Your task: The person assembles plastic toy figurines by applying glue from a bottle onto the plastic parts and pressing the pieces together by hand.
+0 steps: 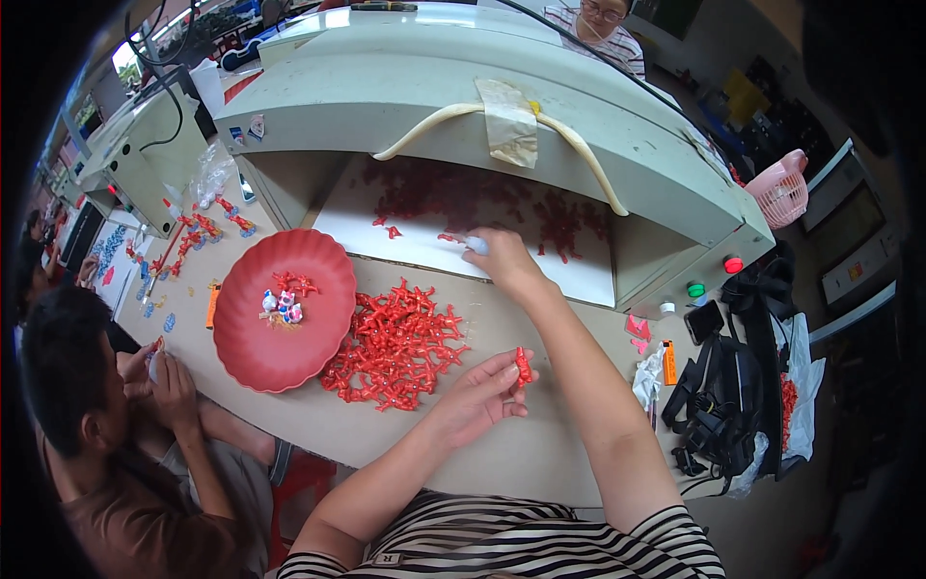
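Observation:
My left hand (479, 398) is over the table's front part, its thumb and fingers pinching a small red figurine (523, 367) upright. My right hand (506, 259) reaches into the opening of the pale grey machine, low over a white board (338, 228). A whitish piece (476, 245) shows at its closed fingertips; whether it is a finger cover or a held thing I cannot tell. Just left of those fingertips lies a red piece (448, 237). Many more red pieces (559, 220) cover the board further in. A heap of red figurines (400, 343) lies left of my left hand.
A scalloped red bowl (253, 333) with a few figurines stands left of the heap. The machine's hood (405, 96) arches over the board. A co-worker (145, 482) sits at the left. Black bags (719, 405) and an orange box (669, 363) lie at the right.

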Demonstrator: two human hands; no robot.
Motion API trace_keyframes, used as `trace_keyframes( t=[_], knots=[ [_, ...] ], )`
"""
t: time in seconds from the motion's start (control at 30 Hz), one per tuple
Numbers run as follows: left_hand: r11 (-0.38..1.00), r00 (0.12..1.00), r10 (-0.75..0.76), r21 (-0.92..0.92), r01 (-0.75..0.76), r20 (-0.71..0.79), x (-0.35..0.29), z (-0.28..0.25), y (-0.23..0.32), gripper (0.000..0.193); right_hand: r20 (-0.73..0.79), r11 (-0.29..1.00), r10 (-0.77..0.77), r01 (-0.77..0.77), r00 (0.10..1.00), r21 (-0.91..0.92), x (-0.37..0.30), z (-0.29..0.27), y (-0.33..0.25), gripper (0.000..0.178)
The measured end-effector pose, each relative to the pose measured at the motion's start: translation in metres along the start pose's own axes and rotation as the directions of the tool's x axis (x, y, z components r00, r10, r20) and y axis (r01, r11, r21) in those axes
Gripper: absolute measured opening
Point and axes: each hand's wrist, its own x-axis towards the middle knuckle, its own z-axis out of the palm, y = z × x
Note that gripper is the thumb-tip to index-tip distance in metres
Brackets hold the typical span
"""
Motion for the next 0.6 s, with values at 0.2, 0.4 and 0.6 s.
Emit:
trace_keyframes(
  t=[0.2,0.4,0.6],
  knots=[
    [1.000,1.000,0.010,-0.005,-0.010,0.002,0.001,-0.002,0.000,0.035,-0.008,0.993,0.036,-0.036,0.999,-0.116,0.000,0.000,0.009,0.021],
    [0.995,0.991,0.090,-0.043,-0.095,-0.096,-0.003,0.000,0.005,0.034,0.181,0.649,0.326,-0.359,0.928,0.671,-0.065,-0.035,-0.002,0.021],
    [0.989,0.979,0.146,-0.014,-0.150,-0.141,-0.001,-0.001,0.006,0.034,0.359,0.151,0.352,-0.431,0.864,0.890,-0.135,-0.048,-0.008,0.024]
  ],
)
